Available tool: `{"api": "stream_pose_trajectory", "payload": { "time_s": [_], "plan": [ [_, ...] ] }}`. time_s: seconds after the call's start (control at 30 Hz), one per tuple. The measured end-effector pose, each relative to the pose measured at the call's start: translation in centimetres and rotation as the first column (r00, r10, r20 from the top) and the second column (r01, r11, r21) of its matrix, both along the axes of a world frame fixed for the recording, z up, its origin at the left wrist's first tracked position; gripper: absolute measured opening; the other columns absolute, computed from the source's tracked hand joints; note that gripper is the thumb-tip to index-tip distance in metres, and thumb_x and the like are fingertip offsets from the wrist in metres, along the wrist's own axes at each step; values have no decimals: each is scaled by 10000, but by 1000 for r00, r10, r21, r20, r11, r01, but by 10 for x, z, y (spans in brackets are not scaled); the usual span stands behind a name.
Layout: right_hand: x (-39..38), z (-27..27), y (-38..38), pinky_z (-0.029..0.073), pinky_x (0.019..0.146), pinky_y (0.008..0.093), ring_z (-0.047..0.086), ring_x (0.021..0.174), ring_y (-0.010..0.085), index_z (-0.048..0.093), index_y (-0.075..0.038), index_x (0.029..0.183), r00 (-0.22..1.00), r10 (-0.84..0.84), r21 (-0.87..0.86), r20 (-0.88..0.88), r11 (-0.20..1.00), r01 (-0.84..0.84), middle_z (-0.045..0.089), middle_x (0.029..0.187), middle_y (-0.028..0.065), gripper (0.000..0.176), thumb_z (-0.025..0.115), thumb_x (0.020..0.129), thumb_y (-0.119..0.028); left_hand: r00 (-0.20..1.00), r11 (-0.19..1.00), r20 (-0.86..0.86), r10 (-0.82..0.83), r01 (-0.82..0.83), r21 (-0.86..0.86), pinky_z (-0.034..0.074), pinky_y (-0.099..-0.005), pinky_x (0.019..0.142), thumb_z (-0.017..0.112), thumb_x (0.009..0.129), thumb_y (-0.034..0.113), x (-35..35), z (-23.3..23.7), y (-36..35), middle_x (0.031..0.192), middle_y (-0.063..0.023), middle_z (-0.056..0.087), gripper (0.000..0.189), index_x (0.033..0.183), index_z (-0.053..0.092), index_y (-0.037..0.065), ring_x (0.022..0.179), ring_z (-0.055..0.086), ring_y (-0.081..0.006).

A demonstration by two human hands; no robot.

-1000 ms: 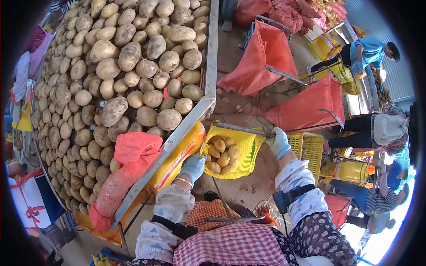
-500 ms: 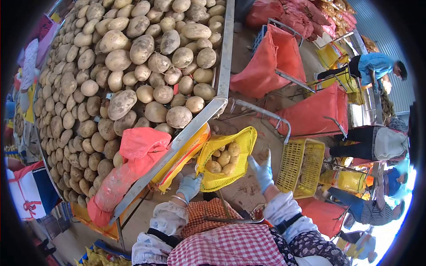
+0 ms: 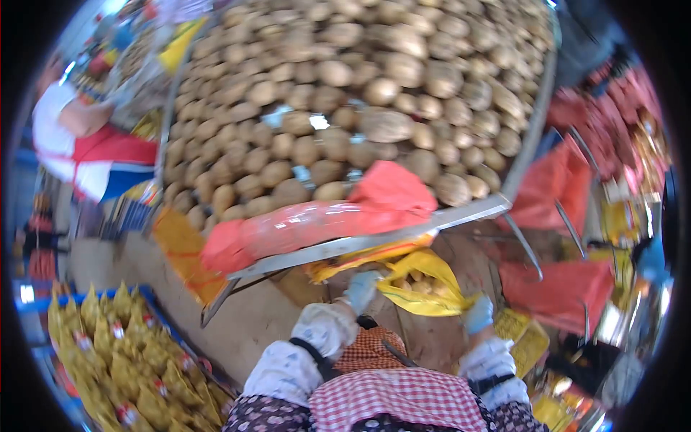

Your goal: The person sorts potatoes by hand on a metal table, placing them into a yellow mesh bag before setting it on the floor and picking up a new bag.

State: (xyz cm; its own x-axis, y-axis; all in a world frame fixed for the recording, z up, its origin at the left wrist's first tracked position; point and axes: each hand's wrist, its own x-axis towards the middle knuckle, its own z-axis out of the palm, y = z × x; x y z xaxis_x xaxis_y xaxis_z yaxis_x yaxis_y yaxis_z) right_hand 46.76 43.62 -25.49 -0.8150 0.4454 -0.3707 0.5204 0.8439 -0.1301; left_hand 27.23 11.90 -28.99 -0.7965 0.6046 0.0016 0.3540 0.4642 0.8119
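A yellow mesh bag [image 3: 432,302] with potatoes [image 3: 421,283] inside hangs between my two gloved hands. My left hand [image 3: 362,289] is closed on the left edge of the bag, just below the table's metal rim. At the bag's right corner, my right hand [image 3: 479,315] is closed on the mesh; motion blurs its fingers. In front of me, many loose potatoes [image 3: 389,124] cover a metal-edged sorting table [image 3: 461,214]. A stuffed red bag [image 3: 302,223] lies along the table's near edge.
To the left, filled yellow mesh bags [image 3: 129,353] stand on a blue-framed pallet. A yellow crate [image 3: 522,338] sits at my right. Red bags on metal frames [image 3: 558,291] stand farther right. Another person [image 3: 75,144] works at the table's left side.
The view has swung left, bringing the filled yellow bags into sight. My right hand, spread apart from the mesh bag before, has closed on its right corner. The left hand keeps its hold.
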Motion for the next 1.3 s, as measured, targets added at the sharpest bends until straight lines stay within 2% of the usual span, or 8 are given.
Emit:
{"api": "stream_pose_trajectory", "payload": {
  "time_s": [0.17,0.23,0.33,0.77,0.87,0.9,1.0,1.3],
  "plan": [
    [-33,27,2,502,591,360,635,672,251,670,-73,837,988,121,-318,-93,937,-144,649,781,109,168,641,672,-61,882,930,449,145,-277,243,478,-364,616,470,831,104,15,34,-28,705,-122,620,185,734,615,44,654,592,-265],
    [-60,19,-26,441,548,310,501,547,214,562,-89,670,792,-562,-791,-238,585,177,469,551,54,158,468,781,-29,740,902,655,150,-374,215,480,-331,598,468,819,90,34,58,-61,676,-95,628,186,719,615,36,620,591,-218],
    [-127,103,-80,431,555,309,471,517,213,501,-108,632,790,-610,-972,59,147,185,471,554,63,188,452,804,-51,642,910,763,75,-357,210,460,-264,610,473,800,39,72,94,-100,676,-43,609,175,709,621,37,635,556,-127],
    [-217,18,-224,483,541,346,585,560,243,657,-35,687,918,394,-894,-52,392,-219,632,646,119,209,506,824,-81,594,742,751,289,-634,216,462,-298,576,482,758,7,126,159,-262,640,-76,595,139,720,615,-3,611,578,-169],
    [-202,58,-306,484,568,318,596,596,200,654,-43,675,373,867,-348,-331,256,-902,643,668,72,189,500,784,-42,543,694,712,445,-712,109,476,-294,611,448,764,19,125,176,-343,669,-70,601,160,695,592,2,652,589,-158],
    [-209,133,-377,449,590,287,552,620,174,646,-74,723,767,640,-783,-55,449,-431,599,684,24,135,543,807,-90,533,600,713,456,-776,196,477,-296,612,440,763,15,124,179,-374,668,-64,601,166,698,592,4,642,581,-152],
    [-215,172,-486,442,590,264,551,628,147,636,-58,647,813,561,-879,157,455,-144,609,655,29,172,521,771,-23,510,422,756,411,-841,338,474,-291,614,428,759,2,117,169,-466,657,-49,591,176,715,598,11,616,559,-140],
    [-306,174,-708,484,607,276,594,619,155,621,-23,652,824,561,-943,73,308,-126,623,643,57,131,552,762,-36,464,168,724,510,-880,445,432,-245,586,414,730,25,28,216,-701,635,-34,572,161,686,570,23,600,523,-115]
  ]
}}
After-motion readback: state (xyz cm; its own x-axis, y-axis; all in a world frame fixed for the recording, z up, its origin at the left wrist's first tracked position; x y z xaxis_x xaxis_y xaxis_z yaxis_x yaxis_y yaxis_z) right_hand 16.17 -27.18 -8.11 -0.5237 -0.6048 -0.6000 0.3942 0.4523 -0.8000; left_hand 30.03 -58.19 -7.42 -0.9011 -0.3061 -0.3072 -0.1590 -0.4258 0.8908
